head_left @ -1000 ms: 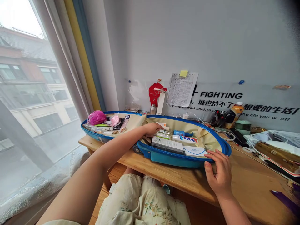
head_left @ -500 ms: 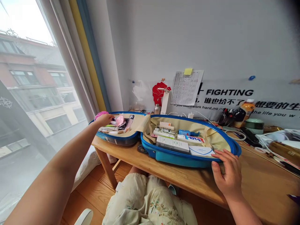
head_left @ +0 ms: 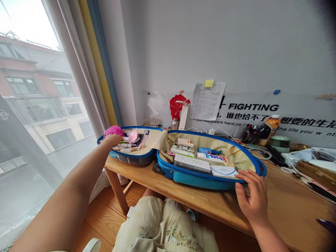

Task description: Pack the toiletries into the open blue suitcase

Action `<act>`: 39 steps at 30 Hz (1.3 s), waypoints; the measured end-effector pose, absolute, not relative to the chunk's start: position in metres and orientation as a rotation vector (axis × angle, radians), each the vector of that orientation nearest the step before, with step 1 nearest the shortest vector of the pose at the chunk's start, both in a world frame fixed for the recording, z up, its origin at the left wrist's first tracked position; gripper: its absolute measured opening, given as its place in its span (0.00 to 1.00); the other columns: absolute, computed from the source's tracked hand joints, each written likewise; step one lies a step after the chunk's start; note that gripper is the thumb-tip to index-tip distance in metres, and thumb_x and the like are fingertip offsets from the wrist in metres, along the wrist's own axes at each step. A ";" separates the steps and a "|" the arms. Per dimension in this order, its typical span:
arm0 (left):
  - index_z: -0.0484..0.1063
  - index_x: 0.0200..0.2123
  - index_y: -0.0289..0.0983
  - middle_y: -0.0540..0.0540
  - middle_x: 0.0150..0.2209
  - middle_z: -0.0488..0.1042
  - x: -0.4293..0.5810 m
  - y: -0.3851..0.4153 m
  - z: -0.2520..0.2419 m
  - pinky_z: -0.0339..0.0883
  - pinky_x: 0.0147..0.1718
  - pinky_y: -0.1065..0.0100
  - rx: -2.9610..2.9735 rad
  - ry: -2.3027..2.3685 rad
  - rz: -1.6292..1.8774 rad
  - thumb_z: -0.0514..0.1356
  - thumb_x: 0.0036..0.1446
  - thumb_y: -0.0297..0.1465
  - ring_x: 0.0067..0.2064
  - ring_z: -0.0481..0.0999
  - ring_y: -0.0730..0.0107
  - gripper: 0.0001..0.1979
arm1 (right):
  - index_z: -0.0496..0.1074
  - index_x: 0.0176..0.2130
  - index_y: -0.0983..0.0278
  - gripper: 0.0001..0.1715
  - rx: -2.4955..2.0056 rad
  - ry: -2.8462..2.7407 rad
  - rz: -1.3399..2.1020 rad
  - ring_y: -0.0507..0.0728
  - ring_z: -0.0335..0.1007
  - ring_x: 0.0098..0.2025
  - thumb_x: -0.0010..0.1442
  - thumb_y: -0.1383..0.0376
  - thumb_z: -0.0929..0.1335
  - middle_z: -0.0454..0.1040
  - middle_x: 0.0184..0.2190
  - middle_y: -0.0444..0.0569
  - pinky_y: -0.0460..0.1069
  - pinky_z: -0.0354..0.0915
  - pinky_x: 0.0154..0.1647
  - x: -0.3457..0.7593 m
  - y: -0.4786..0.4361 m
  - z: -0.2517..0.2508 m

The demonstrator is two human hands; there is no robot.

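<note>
A blue hard-shell suitcase lies open on the wooden desk, its left half [head_left: 147, 155] joined to its right half [head_left: 199, 180]. My left hand [head_left: 113, 139] reaches into the left half, against a pink mesh bath puff [head_left: 113, 131]; its fingers are hidden. Beside it lie a pale pink round item [head_left: 133, 135], a dark packet and small tubes. My right hand [head_left: 253, 196] rests with fingers apart on the right half's front rim. Inside that half are a toothpaste tube [head_left: 212, 156], a blue bottle [head_left: 208, 151], a grey-white box [head_left: 192, 163] and a white flat box [head_left: 223, 170].
Behind the suitcase stand a white lamp [head_left: 183, 117] and a small bottle [head_left: 174, 123]. An orange drink bottle [head_left: 271, 127], a green-grey jar [head_left: 279, 143], pens and cables crowd the right back. A window and curtain [head_left: 86, 70] border the left.
My left hand has shifted left and slightly down, from over the small items to the front of the pink puff, which shows more now. My right hand stays on the rim.
</note>
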State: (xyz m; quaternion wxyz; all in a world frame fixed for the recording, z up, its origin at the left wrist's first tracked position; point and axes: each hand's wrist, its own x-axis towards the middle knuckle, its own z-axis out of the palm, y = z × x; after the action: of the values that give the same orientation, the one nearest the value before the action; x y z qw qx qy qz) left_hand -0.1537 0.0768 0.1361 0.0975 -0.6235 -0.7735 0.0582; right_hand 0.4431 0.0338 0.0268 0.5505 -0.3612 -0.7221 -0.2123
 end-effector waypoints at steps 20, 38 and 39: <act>0.58 0.64 0.40 0.41 0.60 0.68 -0.002 0.099 0.178 0.67 0.51 0.64 -2.102 -1.888 -0.244 0.40 0.69 0.34 0.54 0.75 0.61 0.23 | 0.70 0.43 0.61 0.11 -0.879 -1.706 -0.504 0.65 0.68 0.55 0.65 0.60 0.62 0.75 0.44 0.54 0.63 0.59 0.59 0.443 0.034 0.026; 0.72 0.55 0.38 0.42 0.55 0.75 0.115 0.146 0.119 0.65 0.54 0.68 -2.867 -1.367 0.155 0.52 0.65 0.30 0.54 0.75 0.64 0.18 | 0.70 0.44 0.61 0.11 -0.863 -1.704 -0.479 0.65 0.67 0.55 0.64 0.61 0.62 0.75 0.44 0.54 0.64 0.59 0.60 0.442 0.032 0.027; 0.73 0.54 0.39 0.43 0.55 0.76 0.114 0.146 0.118 0.66 0.53 0.69 -2.876 -1.366 0.150 0.53 0.64 0.30 0.53 0.75 0.66 0.18 | 0.70 0.44 0.61 0.11 -0.867 -1.705 -0.482 0.64 0.67 0.55 0.64 0.61 0.62 0.75 0.44 0.54 0.64 0.58 0.60 0.442 0.032 0.027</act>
State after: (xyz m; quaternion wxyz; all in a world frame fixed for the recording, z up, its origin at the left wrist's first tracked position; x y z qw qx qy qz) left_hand 0.1142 0.1457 0.1180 -0.0231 -0.9020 -0.4285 0.0469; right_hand 0.4415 0.0317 0.0272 0.5519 -0.3668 -0.7207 -0.2038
